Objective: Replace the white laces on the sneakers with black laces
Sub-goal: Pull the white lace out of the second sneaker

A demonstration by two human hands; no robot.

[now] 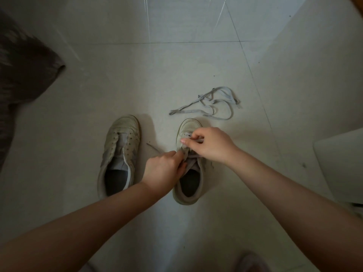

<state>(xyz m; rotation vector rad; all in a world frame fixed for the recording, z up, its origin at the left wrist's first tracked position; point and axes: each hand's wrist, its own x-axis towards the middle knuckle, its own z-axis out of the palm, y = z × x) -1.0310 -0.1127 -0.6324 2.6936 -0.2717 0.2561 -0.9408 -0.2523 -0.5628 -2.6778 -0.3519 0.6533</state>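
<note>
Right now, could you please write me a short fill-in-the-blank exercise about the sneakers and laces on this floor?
1. The left sneaker has ____ lace in its eyelets.
2. Both hands, the left hand and the right hand, work on the ____ sneaker.
3. The removed white laces lie on the ____.

Missing words: no; right; floor

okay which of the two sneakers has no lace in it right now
The left sneaker: its eyelets show bare and no hand touches it. The right sneaker has a lace in it, worked by the left hand and right hand.
</note>
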